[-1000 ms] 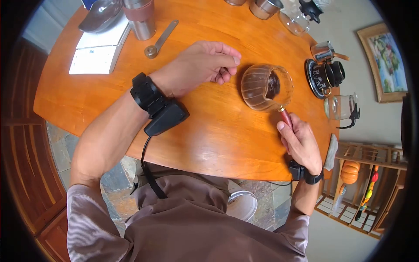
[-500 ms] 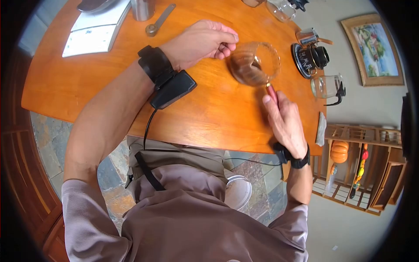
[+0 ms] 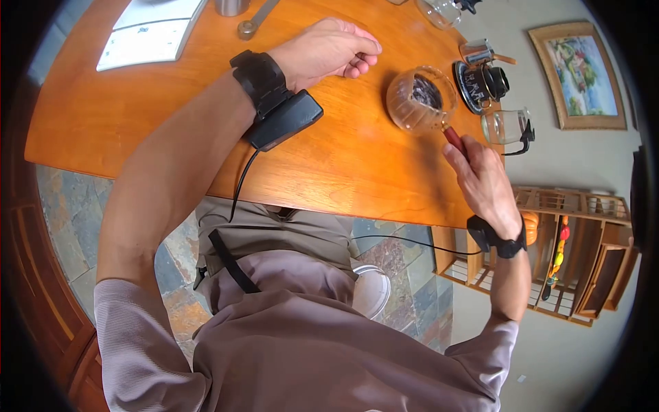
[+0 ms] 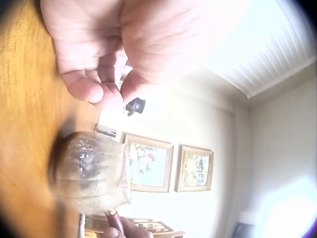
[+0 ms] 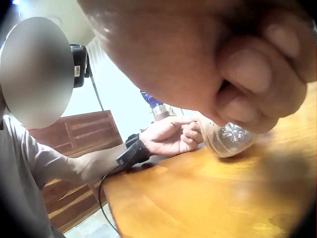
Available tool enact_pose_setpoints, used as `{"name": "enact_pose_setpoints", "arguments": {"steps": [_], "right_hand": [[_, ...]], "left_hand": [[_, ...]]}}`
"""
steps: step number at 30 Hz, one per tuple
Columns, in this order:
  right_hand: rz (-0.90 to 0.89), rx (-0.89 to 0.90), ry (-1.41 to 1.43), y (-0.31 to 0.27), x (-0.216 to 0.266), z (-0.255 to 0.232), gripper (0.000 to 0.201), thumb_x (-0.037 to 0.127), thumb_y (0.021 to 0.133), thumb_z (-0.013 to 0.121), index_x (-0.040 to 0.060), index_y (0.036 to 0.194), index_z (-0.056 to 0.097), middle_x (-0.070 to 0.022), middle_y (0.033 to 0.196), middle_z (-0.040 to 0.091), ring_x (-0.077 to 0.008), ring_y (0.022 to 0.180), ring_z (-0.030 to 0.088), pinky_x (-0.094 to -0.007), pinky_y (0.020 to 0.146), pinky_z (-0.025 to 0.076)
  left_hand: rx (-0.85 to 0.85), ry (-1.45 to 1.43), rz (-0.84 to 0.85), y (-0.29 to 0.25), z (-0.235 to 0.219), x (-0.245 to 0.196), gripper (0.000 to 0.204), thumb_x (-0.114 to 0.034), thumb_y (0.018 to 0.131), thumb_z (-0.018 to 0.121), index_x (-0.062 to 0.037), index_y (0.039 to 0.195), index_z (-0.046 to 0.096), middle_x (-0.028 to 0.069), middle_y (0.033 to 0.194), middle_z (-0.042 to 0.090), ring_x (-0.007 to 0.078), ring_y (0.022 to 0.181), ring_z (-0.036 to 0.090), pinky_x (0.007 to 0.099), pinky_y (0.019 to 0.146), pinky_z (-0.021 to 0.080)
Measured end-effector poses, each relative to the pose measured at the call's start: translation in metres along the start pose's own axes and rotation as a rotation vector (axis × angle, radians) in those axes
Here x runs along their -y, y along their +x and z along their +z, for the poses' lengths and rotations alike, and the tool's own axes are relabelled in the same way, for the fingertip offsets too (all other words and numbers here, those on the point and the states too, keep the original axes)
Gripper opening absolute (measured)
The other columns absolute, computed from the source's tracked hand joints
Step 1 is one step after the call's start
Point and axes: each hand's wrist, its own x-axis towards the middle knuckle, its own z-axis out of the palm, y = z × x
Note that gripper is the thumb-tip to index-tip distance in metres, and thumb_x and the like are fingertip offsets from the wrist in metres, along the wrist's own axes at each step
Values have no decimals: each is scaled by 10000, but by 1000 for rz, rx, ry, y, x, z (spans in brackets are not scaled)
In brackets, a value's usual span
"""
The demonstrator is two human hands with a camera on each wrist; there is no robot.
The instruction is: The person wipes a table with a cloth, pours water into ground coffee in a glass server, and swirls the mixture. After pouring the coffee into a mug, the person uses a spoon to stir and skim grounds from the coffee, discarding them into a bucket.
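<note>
My right hand (image 3: 484, 180) grips the dark red handle (image 3: 454, 137) of a ribbed glass pot (image 3: 405, 103) with dark contents. Whether its base touches the table is unclear. Left of the pot, my left hand (image 3: 329, 51) hovers or rests with loosely curled fingers; its thumb meets the fingertips, with nothing visible between them. The left wrist view has this hand (image 4: 133, 44) above the pot (image 4: 89, 173) in the picture, apart from it. In the right wrist view, my right hand's curled fingers (image 5: 247, 69) hide the handle, and the pot (image 5: 223, 144) shows behind them.
A white scale (image 3: 147, 34) and a metal scoop (image 3: 248, 29) lie on the wooden table (image 3: 302, 165) at the upper left. Along the right side stand a black cup (image 3: 495, 82) on a dark plate, a metal pot (image 3: 475, 51) and a glass carafe (image 3: 504, 127).
Over the last second the head view has shifted, moving the table up the picture. The pot and my right hand went left, then right, widening the gap to my left hand, which keeps its curl.
</note>
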Motion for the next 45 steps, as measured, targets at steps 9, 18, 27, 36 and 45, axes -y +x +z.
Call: {"name": "enact_pose_setpoints", "arguments": {"steps": [9, 18, 27, 36, 45], "right_hand": [[120, 235, 237, 21, -5, -33, 413, 321, 981, 584, -84, 1027, 652, -10, 586, 405, -89, 545, 395, -301, 507, 354], [241, 363, 474, 29, -16, -42, 474, 329, 982, 597, -55, 1261, 616, 51, 574, 377, -45, 477, 345, -242, 441, 286], [192, 391, 595, 27, -24, -30, 374, 317, 973, 616, -44, 1052, 675, 40, 541, 431, -37, 447, 371, -227, 421, 281], [250, 403, 655, 21, -30, -22, 331, 351, 955, 642, 23, 995, 657, 63, 576, 434, -28, 457, 356, -215, 416, 269], [218, 424, 828, 24, -36, -10, 326, 348, 959, 647, 94, 776, 557, 62, 564, 436, -29, 443, 366, -204, 413, 250]], "left_hand": [[-11, -6, 2, 4, -1, 4, 194, -156, 977, 607, 5, 1087, 604, 17, 836, 592, 69, 727, 553, 194, 662, 481], [-6, 27, 17, -1, 0, 2, 227, -167, 981, 602, 18, 1113, 602, 19, 839, 594, 73, 739, 548, 194, 675, 482], [15, -24, 22, 4, -7, 10, 286, -185, 998, 581, 33, 1183, 575, 18, 862, 587, 73, 748, 548, 203, 685, 481], [24, -11, 30, -1, -4, 3, 235, -155, 1007, 559, 16, 1165, 590, 17, 862, 592, 74, 745, 555, 199, 697, 489], [35, -26, -8, 0, -4, 5, 192, -140, 1005, 555, 0, 1127, 602, 16, 859, 596, 69, 734, 554, 189, 679, 480]]}}
